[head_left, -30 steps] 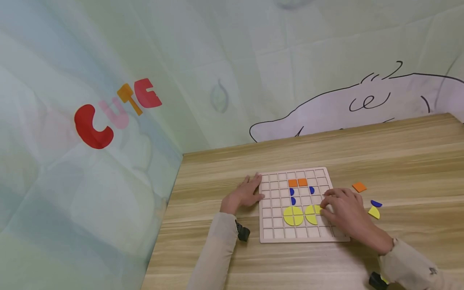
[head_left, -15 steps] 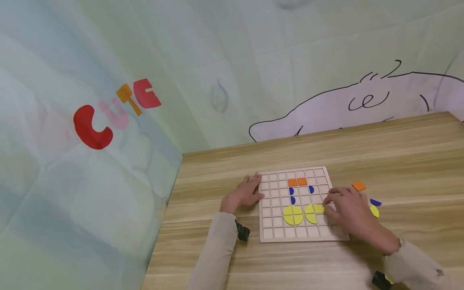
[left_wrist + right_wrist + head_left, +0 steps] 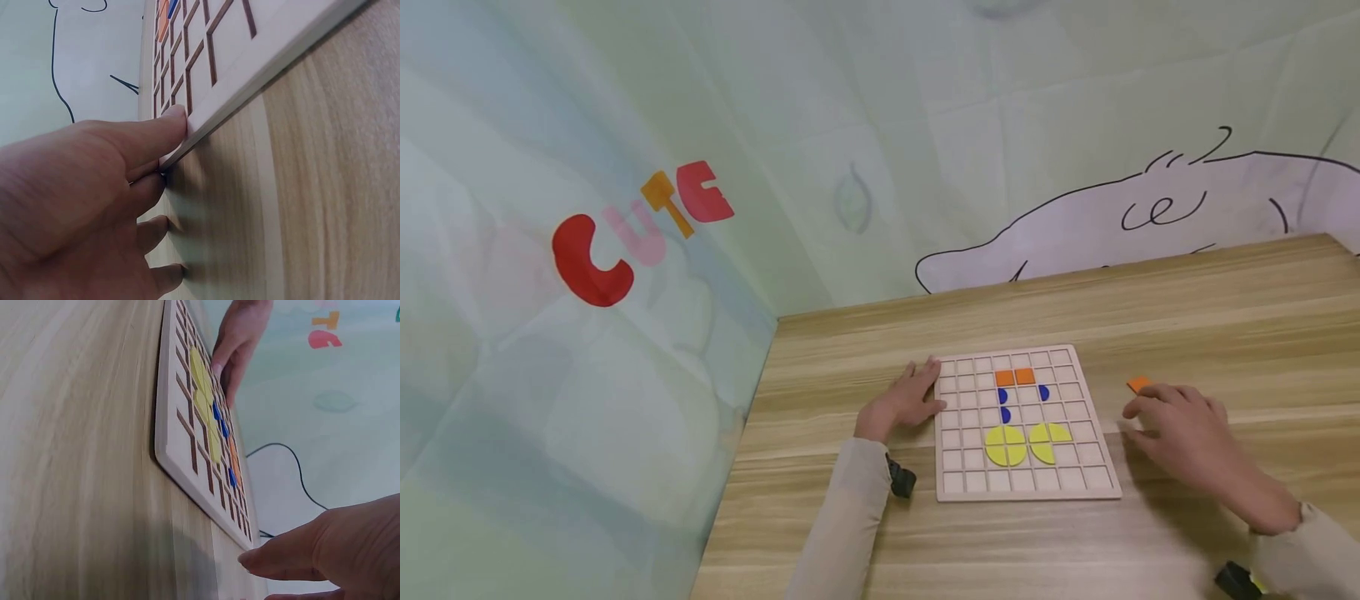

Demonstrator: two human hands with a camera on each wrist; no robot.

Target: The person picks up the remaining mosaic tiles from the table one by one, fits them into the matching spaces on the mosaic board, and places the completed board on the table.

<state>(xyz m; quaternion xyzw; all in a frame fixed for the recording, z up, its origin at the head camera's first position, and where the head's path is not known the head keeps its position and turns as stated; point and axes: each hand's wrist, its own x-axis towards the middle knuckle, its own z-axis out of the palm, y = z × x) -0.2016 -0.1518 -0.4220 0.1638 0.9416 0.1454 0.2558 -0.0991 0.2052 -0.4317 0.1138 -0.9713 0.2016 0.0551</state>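
On the pale printed backdrop [image 3: 820, 167] at far left, coloured letters [image 3: 572, 258] read CUTE; no brand or label is legible elsewhere. Next, on the wood-grain table [image 3: 850, 358], the left hand [image 3: 898, 407] touches the board's left edge, its fingers fairly straight and spread. That pale wooden grid board [image 3: 975, 482] carries two orange squares [image 3: 1025, 377], three blue half-discs [image 3: 1044, 392] and seven yellow quarter-discs [image 3: 996, 455], four forming one full disc and three an unfinished one. If the left hand presses unevenly, the board might skid and jolt pieces out of their cells.

Right of the board, the right hand [image 3: 1183, 433] hovers low with loosely bent fingers, thumb and forefinger narrowly apart, seemingly empty. Just beyond lies a loose orange square tile [image 3: 1138, 384], partly covered; bumping it could push it away. Thin pieces may also slip from fingertips.
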